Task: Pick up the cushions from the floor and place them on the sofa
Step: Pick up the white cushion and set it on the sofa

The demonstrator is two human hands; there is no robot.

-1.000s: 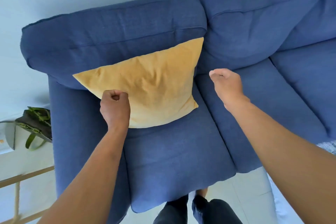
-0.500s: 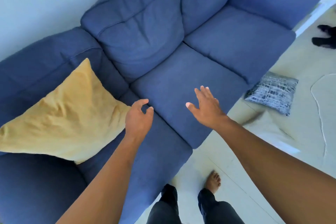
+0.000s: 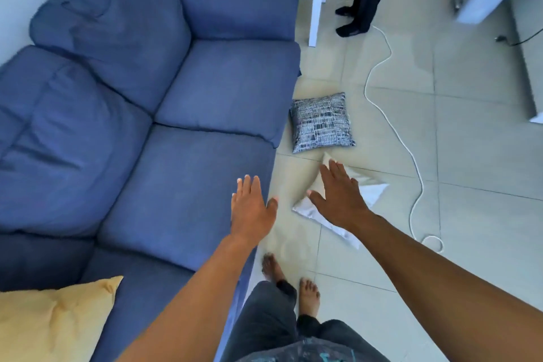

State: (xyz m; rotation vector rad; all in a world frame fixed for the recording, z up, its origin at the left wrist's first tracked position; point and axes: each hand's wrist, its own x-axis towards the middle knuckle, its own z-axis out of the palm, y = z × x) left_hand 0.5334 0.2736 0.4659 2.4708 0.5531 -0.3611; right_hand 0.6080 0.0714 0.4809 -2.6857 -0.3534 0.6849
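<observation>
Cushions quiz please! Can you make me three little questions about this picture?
1. True or false: the yellow cushion lies on the sofa.
2. How many cushions lie on the floor?
3. Which hand is over the white cushion: A left hand, B right hand?

Key: 1 true. 2 two, the patterned cushion and the white one. 3 B.

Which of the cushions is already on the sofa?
The yellow cushion, lying on the blue sofa at the lower left. The dark patterned cushion and the white cushion both lie on the tiled floor.
</observation>
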